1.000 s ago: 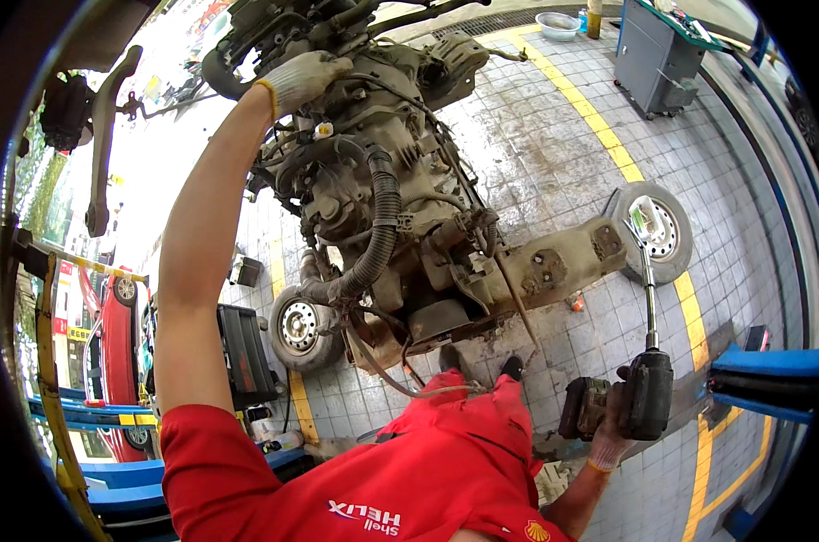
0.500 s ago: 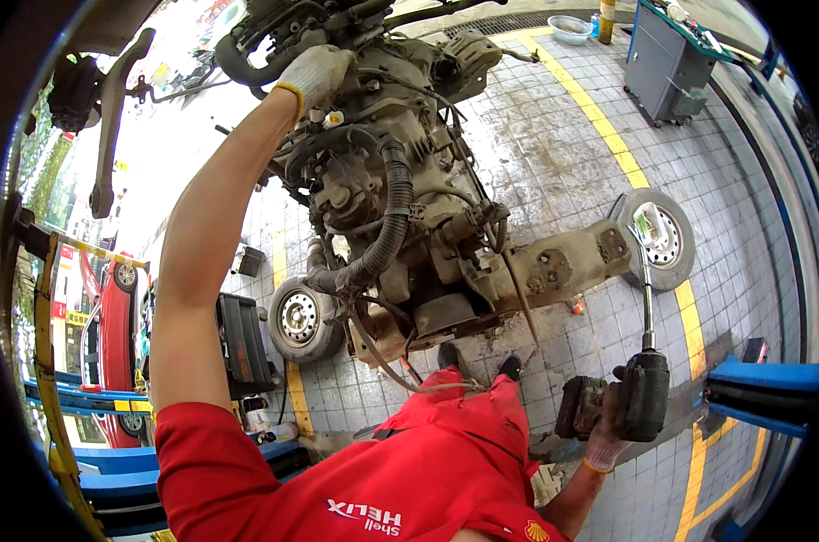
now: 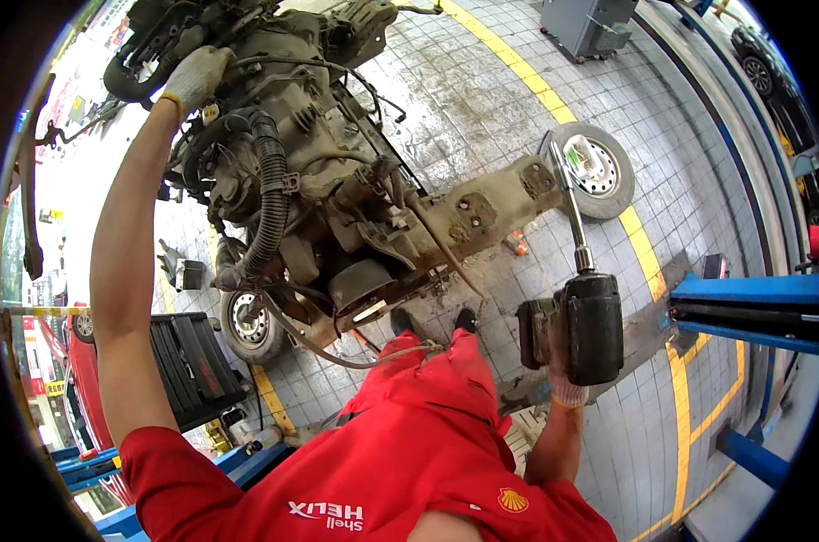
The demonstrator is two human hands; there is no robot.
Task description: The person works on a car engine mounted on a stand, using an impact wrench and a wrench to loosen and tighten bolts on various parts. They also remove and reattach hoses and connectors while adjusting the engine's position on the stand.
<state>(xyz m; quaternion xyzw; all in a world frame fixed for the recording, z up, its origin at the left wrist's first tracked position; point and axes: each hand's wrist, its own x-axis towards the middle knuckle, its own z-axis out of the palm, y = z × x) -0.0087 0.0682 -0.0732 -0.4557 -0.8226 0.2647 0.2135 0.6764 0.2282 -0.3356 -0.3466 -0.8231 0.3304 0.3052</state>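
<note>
Engine assembly [image 3: 314, 135], grimy, in front of the worker, above the tiled floor [image 3: 482, 117]; what bears its weight I cannot make out. Left hand [image 3: 195, 79], gloved, lies on its far-left edge beside a black hose [image 3: 136, 83]; fingertips hidden, so cannot tell whether it grips. Risk: should the mass shift, that hand could be pinched. Ribbed hose [image 3: 272, 190] bows along the near-left side; a careless tug could tear it. Beam [image 3: 509, 203] juts rightward from the near edge; its end might catch the tool. Slack cable [image 3: 346, 364] droops from the near-left corner toward the red trousers [image 3: 427, 388]; contact unclear, snag hazard if the legs move. Right hand [image 3: 561, 361], well apart from the left, is wrapped around a power tool [image 3: 594, 330]. Its long extension bar [image 3: 573, 217] reaches past the beam's right end, seen against a wheel [image 3: 605, 176]; swung leftward or triggered by accident, it could strike metal or wind in glove fabric.
</note>
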